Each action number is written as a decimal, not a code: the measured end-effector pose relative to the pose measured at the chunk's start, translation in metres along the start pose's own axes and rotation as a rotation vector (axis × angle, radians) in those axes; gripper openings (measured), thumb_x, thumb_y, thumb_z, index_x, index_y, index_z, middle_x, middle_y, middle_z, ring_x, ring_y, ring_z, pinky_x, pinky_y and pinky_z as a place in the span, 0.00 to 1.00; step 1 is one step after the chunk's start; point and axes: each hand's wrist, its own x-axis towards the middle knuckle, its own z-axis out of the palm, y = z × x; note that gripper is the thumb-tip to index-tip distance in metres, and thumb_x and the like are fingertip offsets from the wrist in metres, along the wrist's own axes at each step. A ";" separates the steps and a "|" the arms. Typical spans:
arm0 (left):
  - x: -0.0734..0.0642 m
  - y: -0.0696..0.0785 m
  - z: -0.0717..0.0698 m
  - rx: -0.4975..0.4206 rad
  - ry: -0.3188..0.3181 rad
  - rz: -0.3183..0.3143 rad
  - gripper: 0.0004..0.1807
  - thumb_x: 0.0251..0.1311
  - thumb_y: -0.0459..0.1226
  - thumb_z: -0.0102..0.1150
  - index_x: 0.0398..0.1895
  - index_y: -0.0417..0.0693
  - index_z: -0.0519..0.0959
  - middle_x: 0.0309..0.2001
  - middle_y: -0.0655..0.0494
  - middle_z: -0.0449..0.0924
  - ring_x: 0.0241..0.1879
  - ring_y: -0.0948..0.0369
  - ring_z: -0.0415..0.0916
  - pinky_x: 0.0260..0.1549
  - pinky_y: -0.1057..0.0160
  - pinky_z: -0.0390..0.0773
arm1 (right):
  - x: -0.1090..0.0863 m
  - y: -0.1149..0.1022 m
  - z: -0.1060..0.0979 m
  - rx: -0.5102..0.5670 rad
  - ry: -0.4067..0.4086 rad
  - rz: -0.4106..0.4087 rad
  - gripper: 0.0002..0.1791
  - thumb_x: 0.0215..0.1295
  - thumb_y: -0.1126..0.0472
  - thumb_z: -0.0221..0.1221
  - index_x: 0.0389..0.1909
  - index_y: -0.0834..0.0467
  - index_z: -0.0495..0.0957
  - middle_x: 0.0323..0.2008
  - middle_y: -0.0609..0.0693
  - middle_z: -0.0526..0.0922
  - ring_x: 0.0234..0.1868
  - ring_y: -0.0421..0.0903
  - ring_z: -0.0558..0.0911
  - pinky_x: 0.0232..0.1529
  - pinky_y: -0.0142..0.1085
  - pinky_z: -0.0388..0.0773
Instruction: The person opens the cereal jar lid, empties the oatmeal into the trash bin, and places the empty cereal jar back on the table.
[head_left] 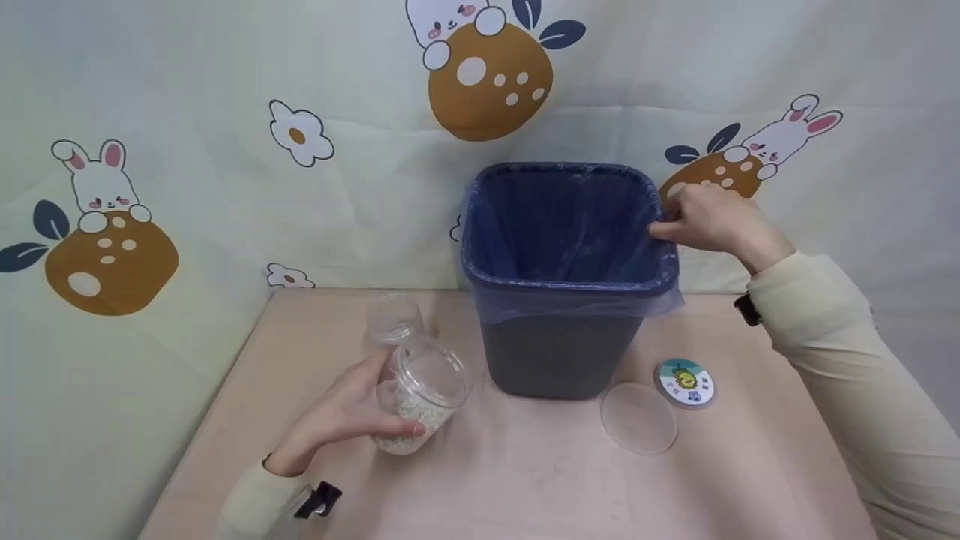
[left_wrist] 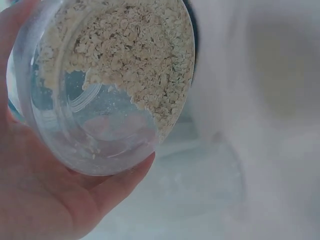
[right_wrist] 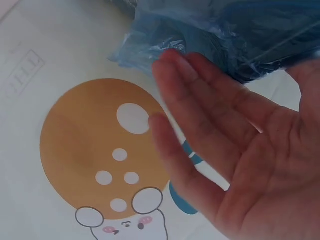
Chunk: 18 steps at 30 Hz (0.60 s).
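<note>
My left hand point(head_left: 341, 412) grips a clear plastic jar point(head_left: 439, 373), tilted with its open mouth toward the upper right. Pale flakes, like rolled oats point(left_wrist: 135, 50), fill part of it and lie slanted to one side in the left wrist view. A dark grey trash can point(head_left: 562, 356) stands at the back middle, lined with a blue plastic bag point(head_left: 570, 217) folded over its rim. At the right rim my right hand point(head_left: 712, 217) holds on, thumb over the inner edge. Its fingers point(right_wrist: 200, 120) lie outside against the bag in the right wrist view.
Behind the jar is a small clear cup point(head_left: 394, 319). Right of the trash can lie a clear round lid point(head_left: 637, 420) and a round lid with a printed label point(head_left: 685, 381). A patterned cloth point(head_left: 360, 217) hangs behind the pink tabletop point(head_left: 540, 480).
</note>
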 end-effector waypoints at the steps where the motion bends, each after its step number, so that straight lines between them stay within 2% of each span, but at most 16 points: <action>1: 0.000 0.002 -0.004 0.002 0.018 0.001 0.60 0.32 0.48 0.81 0.69 0.33 0.58 0.55 0.37 0.74 0.53 0.44 0.72 0.52 0.42 0.71 | 0.000 -0.001 -0.001 -0.009 -0.008 0.007 0.17 0.62 0.53 0.57 0.20 0.60 0.77 0.22 0.50 0.72 0.23 0.49 0.70 0.23 0.39 0.63; 5: 0.006 0.013 -0.021 0.019 0.092 -0.004 0.56 0.32 0.46 0.81 0.66 0.36 0.62 0.54 0.41 0.75 0.53 0.45 0.72 0.51 0.42 0.72 | 0.000 -0.002 -0.002 -0.025 -0.032 0.027 0.18 0.63 0.51 0.56 0.29 0.63 0.82 0.27 0.53 0.76 0.29 0.52 0.73 0.27 0.42 0.66; 8: 0.014 0.021 -0.032 0.042 0.144 -0.016 0.55 0.32 0.44 0.82 0.65 0.34 0.62 0.55 0.39 0.73 0.54 0.45 0.71 0.51 0.43 0.71 | 0.000 -0.003 -0.002 -0.028 -0.038 0.042 0.19 0.63 0.50 0.56 0.34 0.63 0.82 0.29 0.53 0.77 0.30 0.53 0.73 0.27 0.42 0.66; 13: 0.033 0.034 -0.048 0.048 0.218 -0.024 0.57 0.32 0.41 0.82 0.67 0.34 0.59 0.58 0.37 0.71 0.57 0.44 0.69 0.54 0.42 0.68 | 0.000 -0.003 -0.001 -0.024 -0.044 0.055 0.19 0.64 0.49 0.55 0.34 0.63 0.81 0.24 0.51 0.75 0.26 0.50 0.73 0.21 0.39 0.63; 18: 0.053 0.040 -0.062 0.009 0.257 -0.053 0.57 0.35 0.41 0.81 0.69 0.35 0.57 0.62 0.38 0.67 0.61 0.45 0.64 0.59 0.42 0.63 | 0.000 -0.004 0.000 -0.025 -0.045 0.055 0.18 0.64 0.50 0.54 0.32 0.62 0.80 0.23 0.51 0.74 0.25 0.50 0.73 0.22 0.40 0.63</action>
